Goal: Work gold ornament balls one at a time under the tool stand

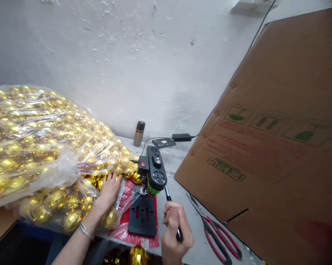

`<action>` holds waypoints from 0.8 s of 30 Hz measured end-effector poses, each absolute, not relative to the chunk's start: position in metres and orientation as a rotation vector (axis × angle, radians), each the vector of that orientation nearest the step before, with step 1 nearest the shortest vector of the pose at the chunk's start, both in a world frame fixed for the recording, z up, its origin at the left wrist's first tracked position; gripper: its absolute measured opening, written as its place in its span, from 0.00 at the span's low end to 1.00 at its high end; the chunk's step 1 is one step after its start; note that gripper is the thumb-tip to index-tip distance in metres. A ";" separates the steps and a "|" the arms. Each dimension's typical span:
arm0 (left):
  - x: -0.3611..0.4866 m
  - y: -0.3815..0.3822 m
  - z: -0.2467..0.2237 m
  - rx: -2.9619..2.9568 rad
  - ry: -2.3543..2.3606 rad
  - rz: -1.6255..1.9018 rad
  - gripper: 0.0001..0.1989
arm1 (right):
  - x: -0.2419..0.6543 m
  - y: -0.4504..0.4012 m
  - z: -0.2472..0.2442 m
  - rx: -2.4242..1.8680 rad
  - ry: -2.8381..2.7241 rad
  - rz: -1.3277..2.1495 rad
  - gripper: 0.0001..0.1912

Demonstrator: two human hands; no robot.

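My right hand [177,230] is wrapped round the black-gripped lever handle [179,235] of a small black bench drill press [156,167]. The press has round vents and a red switch, and its slotted black base plate [142,217] sits on red plastic [124,202]. To the left, my left hand [110,189] lies with fingers stretched out over shiny gold faceted balls [92,180] at the mouth of a large clear plastic bag [66,169]. Its fingertips touch the balls, and none is visibly gripped. More gold balls fill the bag.
A big cardboard box [259,140] leans on the right. Red-and-black-handled scissors [219,237] lie beside it. Towards the wall are a spray-can-like bottle [139,134], a dark phone-like slab [164,142] and a black power adapter [181,137] with its cable. Gold balls [138,255] show at the front edge.
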State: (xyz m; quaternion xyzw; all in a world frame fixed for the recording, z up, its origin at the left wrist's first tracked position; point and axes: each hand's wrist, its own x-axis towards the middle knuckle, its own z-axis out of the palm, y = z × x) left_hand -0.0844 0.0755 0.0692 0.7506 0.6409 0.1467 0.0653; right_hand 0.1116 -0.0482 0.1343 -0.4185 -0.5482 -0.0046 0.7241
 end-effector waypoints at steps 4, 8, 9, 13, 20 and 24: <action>-0.085 0.086 0.066 2.267 1.877 0.448 0.23 | 0.112 -0.048 0.133 -0.922 -1.218 -0.017 0.18; -0.081 0.074 0.069 2.089 1.736 0.704 0.25 | 0.111 -0.047 0.141 -0.901 -1.212 0.005 0.20; -0.079 0.069 0.072 1.977 1.664 0.814 0.26 | 0.110 -0.047 0.145 -0.897 -1.200 0.017 0.21; -0.065 0.043 0.076 1.469 1.363 1.031 0.31 | 0.106 -0.044 0.169 -0.967 -1.128 0.060 0.24; -0.026 0.002 0.044 1.150 1.203 0.934 0.44 | 0.106 -0.042 0.190 -1.069 -1.103 0.077 0.27; -0.017 0.000 0.023 1.266 1.281 0.950 0.44 | 0.107 -0.044 0.188 -1.084 -1.133 0.053 0.26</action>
